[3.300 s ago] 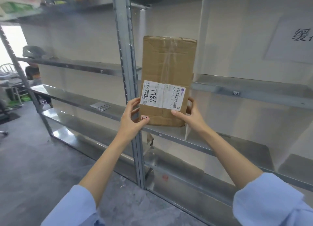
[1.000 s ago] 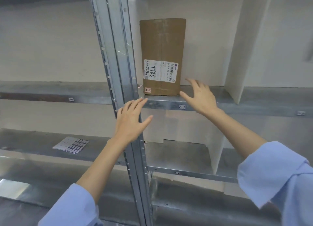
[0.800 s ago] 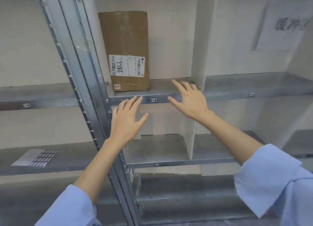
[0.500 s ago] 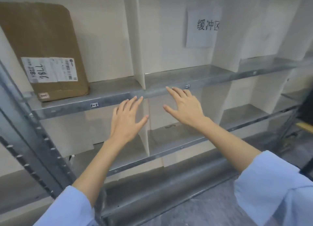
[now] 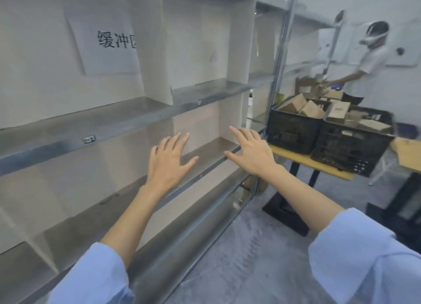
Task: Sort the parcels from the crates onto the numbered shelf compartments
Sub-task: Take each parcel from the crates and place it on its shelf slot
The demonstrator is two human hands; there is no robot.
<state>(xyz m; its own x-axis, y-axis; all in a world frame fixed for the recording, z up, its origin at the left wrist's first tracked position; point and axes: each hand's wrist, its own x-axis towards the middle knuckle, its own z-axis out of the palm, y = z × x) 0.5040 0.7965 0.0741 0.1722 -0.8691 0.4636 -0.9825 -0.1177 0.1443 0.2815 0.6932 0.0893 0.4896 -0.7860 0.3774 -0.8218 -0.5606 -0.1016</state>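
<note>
Left hand (image 5: 167, 161), right hand (image 5: 251, 152) apparently empty, outstretched

A grey metal shelf unit (image 5: 127, 119) fills the left, a white paper sign (image 5: 107, 50) on the back wall of an upper compartment. To its right, two black plastic crates (image 5: 293, 130) holding brown cardboard parcels (image 5: 312, 108) sit on a pale wooden table (image 5: 296, 158), a person in white (image 5: 371, 62) behind them.
</note>
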